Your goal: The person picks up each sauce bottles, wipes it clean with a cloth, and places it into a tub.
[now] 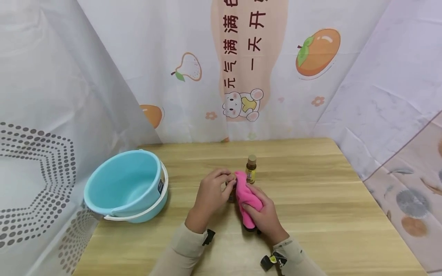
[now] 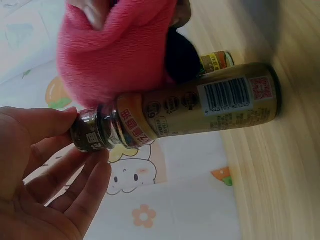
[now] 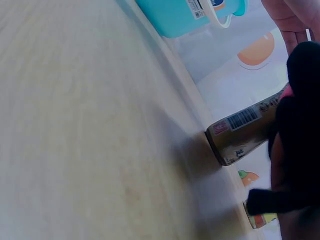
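A gold-brown labelled bottle (image 2: 195,107) with a barcode stands upright on the table. My left hand (image 1: 211,193) pinches its dark cap (image 2: 89,131) between thumb and fingers. My right hand (image 1: 260,214) grips a fluffy pink cloth (image 1: 246,197) bunched close against the bottle's right side. In the left wrist view the cloth (image 2: 117,55) lies along the bottle's neck and cap. A black thing (image 2: 182,55) shows under the cloth; its kind is unclear. In the right wrist view, dark shapes hide most of the right hand, and the bottle's lower part (image 3: 245,131) shows.
Just behind the cloth stands a smaller brown bottle (image 1: 251,170) with a yellow label and tan cap. A light blue bucket (image 1: 157,205) with a white handle is at the table's left. A printed curtain (image 1: 193,30) hangs behind the wooden table (image 1: 310,191).
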